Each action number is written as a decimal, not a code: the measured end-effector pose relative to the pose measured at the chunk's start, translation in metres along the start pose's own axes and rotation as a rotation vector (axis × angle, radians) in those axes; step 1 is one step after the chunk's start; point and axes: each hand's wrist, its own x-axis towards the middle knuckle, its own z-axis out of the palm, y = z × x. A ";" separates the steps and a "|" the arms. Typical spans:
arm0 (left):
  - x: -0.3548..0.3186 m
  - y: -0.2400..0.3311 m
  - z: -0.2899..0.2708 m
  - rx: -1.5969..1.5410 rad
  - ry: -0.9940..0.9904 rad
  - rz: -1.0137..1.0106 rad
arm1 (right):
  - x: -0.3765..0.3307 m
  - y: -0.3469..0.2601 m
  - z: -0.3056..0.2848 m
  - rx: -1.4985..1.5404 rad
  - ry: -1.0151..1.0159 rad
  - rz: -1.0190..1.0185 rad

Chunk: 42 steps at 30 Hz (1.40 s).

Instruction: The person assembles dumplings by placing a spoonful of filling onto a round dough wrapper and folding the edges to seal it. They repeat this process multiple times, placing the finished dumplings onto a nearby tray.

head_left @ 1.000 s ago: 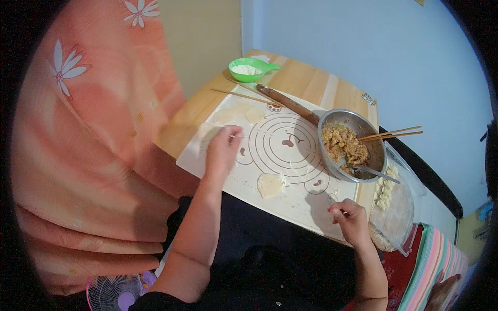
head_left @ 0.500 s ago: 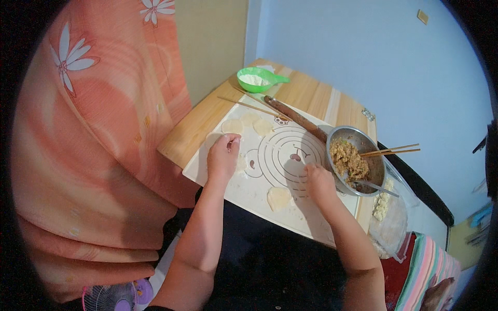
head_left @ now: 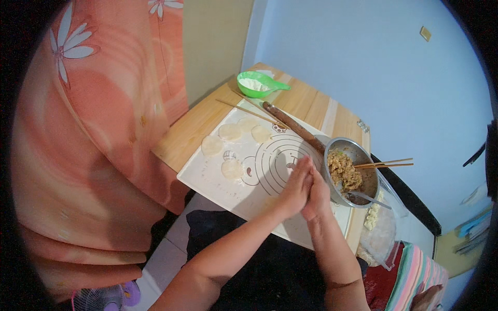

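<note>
My left hand (head_left: 294, 191) and my right hand (head_left: 318, 196) are pressed together palm to palm above the white rolling mat (head_left: 207, 179), just left of a steel bowl (head_left: 358, 149) of minced filling (head_left: 344, 171). Whatever sits between the palms is hidden; no dough wrapper lies at the mat's near edge. Several round dough wrappers (head_left: 232, 169) lie on the mat's far left part. A wooden rolling pin (head_left: 293, 126) lies along the mat's far side.
Chopsticks (head_left: 390, 164) and a spoon (head_left: 366, 197) rest in the bowl. A green scoop of flour (head_left: 257, 84) and a thin stick (head_left: 244, 110) are further back on the wooden table (head_left: 189, 132). A clear box of dumplings (head_left: 381, 230) stands at right, an orange curtain (head_left: 104, 135) at left.
My left hand left the mat's left part and my right hand came in from the right edge; they now meet. The wrapper near the mat's front is gone from there.
</note>
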 end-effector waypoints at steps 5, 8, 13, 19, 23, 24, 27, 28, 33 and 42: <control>0.026 -0.010 -0.018 -0.339 0.098 -0.240 | -0.043 0.015 0.006 -0.171 -0.286 -0.036; 0.025 -0.023 -0.008 -0.474 0.105 -0.288 | -0.032 0.019 -0.002 -0.180 -0.176 -0.025; 0.007 0.017 0.025 -0.443 0.047 -0.060 | 0.032 -0.012 -0.013 -0.258 0.019 -0.184; 0.027 -0.015 0.002 -0.178 0.155 -0.110 | 0.000 0.002 0.020 -0.213 -0.046 -0.111; 0.031 -0.013 -0.014 -0.457 0.166 -0.343 | -0.015 0.003 -0.008 0.042 -0.232 -0.041; 0.029 -0.003 -0.014 -0.611 0.117 -0.431 | -0.018 -0.006 -0.013 0.129 -0.255 -0.022; 0.023 -0.003 -0.003 -0.712 0.140 -0.393 | 0.001 -0.012 -0.020 0.290 -0.308 -0.021; 0.023 -0.004 0.000 -0.702 0.150 -0.370 | 0.007 -0.013 -0.026 0.321 -0.356 -0.012; 0.023 -0.015 0.010 -0.673 0.279 -0.409 | -0.015 0.007 -0.014 0.032 -0.206 -0.134; 0.034 -0.009 -0.018 -0.937 0.306 -0.615 | -0.052 0.038 -0.008 -0.663 -0.245 -0.219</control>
